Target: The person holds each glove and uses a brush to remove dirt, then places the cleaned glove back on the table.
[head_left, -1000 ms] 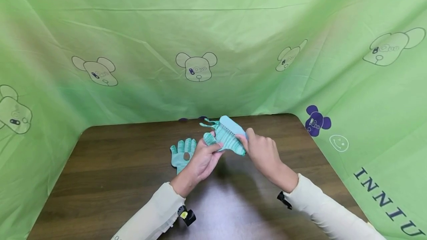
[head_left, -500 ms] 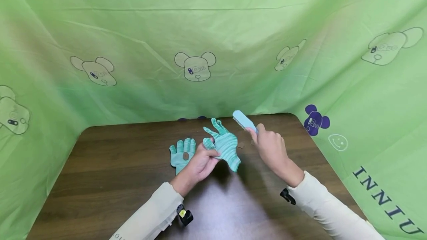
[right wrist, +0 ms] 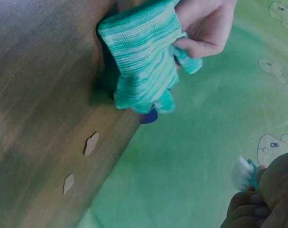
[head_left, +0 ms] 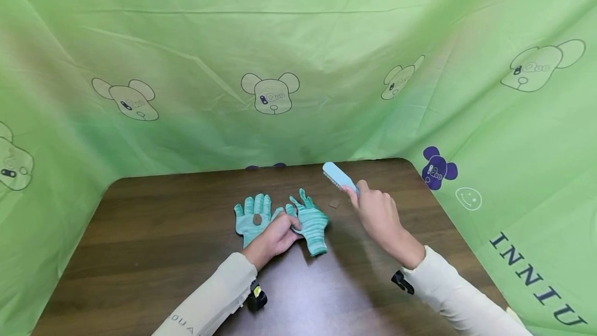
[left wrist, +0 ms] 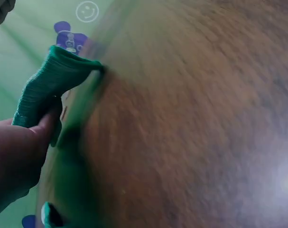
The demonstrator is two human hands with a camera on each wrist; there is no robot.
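My left hand (head_left: 277, 234) pinches a green striped knit glove (head_left: 313, 226) by its thumb side, low over the table. In the right wrist view that glove (right wrist: 144, 61) hangs with its ribbed cuff spread and its fingers drooping. Another green glove (head_left: 250, 224) lies flat just left of it, a small brown round patch (head_left: 257, 219) on its palm; my left wrist covers its lower end. Over to the right, my right hand (head_left: 380, 217) grips a light blue brush (head_left: 339, 176) by the handle. Its white bristles (right wrist: 240, 174) show in the right wrist view, apart from the glove.
Two small thin brown pieces (right wrist: 91, 144) lie on the wooden table (head_left: 154, 232), right of the held glove. Green fabric (head_left: 200, 77) with bear prints rises behind the table and along both sides.
The brush has come off the held glove and moved right. My left hand has lowered that glove toward the table, its cuff now pointing down. A brown piece has come into view beside it.
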